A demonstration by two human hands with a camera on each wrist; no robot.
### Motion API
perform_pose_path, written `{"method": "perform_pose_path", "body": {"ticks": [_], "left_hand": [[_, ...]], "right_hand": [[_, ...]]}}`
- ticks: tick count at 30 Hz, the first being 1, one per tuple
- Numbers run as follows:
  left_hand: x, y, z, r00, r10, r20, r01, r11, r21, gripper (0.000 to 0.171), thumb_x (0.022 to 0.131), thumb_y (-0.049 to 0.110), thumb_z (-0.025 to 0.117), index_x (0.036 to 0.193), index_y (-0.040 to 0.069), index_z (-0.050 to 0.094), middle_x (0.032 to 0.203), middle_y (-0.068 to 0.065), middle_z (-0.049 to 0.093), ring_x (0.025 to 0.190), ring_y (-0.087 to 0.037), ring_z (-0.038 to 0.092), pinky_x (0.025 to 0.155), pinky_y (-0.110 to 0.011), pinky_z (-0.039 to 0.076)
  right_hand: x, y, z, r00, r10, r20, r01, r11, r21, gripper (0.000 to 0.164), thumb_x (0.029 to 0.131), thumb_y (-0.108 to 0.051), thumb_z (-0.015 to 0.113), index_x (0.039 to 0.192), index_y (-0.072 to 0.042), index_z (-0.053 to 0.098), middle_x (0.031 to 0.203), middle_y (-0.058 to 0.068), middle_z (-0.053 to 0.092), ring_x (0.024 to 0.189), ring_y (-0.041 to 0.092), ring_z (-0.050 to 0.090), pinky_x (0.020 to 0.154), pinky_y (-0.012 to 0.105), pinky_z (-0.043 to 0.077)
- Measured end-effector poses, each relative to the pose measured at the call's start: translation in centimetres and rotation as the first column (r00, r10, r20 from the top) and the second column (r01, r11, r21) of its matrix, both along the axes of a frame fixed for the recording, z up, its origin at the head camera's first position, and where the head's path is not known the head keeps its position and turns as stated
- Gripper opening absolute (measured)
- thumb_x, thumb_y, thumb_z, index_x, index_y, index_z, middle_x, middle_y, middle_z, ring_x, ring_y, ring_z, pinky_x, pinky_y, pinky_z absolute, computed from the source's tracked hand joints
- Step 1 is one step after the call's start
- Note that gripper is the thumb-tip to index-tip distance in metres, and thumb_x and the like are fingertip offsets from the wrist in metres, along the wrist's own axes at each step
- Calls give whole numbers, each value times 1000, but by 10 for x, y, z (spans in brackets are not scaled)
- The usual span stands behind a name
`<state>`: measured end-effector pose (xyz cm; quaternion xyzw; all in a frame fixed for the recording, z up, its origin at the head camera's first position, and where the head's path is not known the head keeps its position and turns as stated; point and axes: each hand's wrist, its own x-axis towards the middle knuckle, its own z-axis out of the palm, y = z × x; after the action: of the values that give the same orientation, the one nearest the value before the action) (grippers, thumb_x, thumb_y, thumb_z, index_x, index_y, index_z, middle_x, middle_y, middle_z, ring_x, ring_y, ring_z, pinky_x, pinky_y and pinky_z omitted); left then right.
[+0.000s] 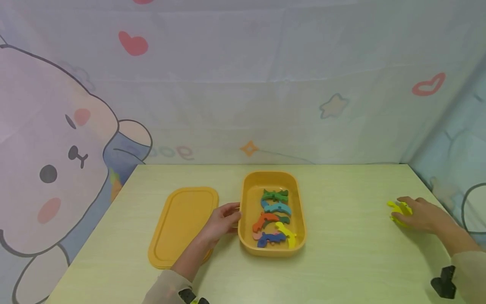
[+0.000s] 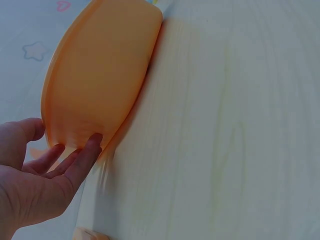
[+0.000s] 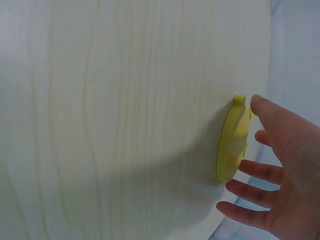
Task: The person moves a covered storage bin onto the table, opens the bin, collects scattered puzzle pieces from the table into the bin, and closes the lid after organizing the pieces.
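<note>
My left hand (image 1: 224, 217) is at the left side of a yellow-orange plastic box (image 1: 271, 252). In the left wrist view its thumb is at the rim and its fairly straight fingertips meet the outer wall (image 2: 100, 75). The box holds several flat animal-shaped pieces, among them a green one (image 1: 276, 195), a light blue one (image 1: 278, 207), an orange one (image 1: 264, 220), a dark blue one (image 1: 271, 238) and a yellow one (image 1: 287, 233). Far right, my right hand (image 1: 423, 214) reaches over another yellow animal-shaped piece (image 3: 232, 142), fingers spread and fingertips right at its edges.
A flat yellow lid (image 1: 182, 223) lies on the table left of the box, partly under my left forearm. The pale wood-grain table (image 1: 341, 253) ends at a printed cloth backdrop (image 1: 212, 118) behind and a second cloth on the right.
</note>
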<state>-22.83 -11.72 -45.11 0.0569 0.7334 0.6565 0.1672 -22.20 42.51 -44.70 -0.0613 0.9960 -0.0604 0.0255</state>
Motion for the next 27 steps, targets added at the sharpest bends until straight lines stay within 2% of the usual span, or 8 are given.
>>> {"method": "perform_pose_path", "body": {"ticks": [14,22,25,27], "left_hand": [[1,0,2,1000,-8,2,8,1000,6,45,94,12,49,135,-3,40,127,-26,50,102,-35,60,79,-41,54],[3,0,3,1000,9,-9,-8,1000,8,45,94,16,50,135,0,42,127,-22,51,101,-30,62,78,-38,54],[8,1,12,1000,0,-6,0,1000,1,45,94,14,49,135,-2,40,127,-24,50,102,-33,60,79,-39,54],[7,1,11,1000,-4,-4,4,1000,2,45,94,14,49,135,-3,40,127,-25,50,103,-34,60,79,-39,54]], "right_hand": [[-4,-7,2,995,-80,67,81,997,-6,66,86,-52,52,116,7,49,99,38,48,80,50,53,60,53,44],[-7,-12,7,993,-83,87,85,996,-10,59,85,-42,56,112,9,50,98,38,49,84,50,51,62,55,43],[-8,-13,9,992,-79,98,81,997,-10,54,84,-38,58,110,9,51,96,37,50,86,50,50,63,55,43],[-9,-13,9,992,-74,99,75,997,-11,52,83,-36,58,108,9,51,96,36,51,86,49,50,63,55,43]]}}
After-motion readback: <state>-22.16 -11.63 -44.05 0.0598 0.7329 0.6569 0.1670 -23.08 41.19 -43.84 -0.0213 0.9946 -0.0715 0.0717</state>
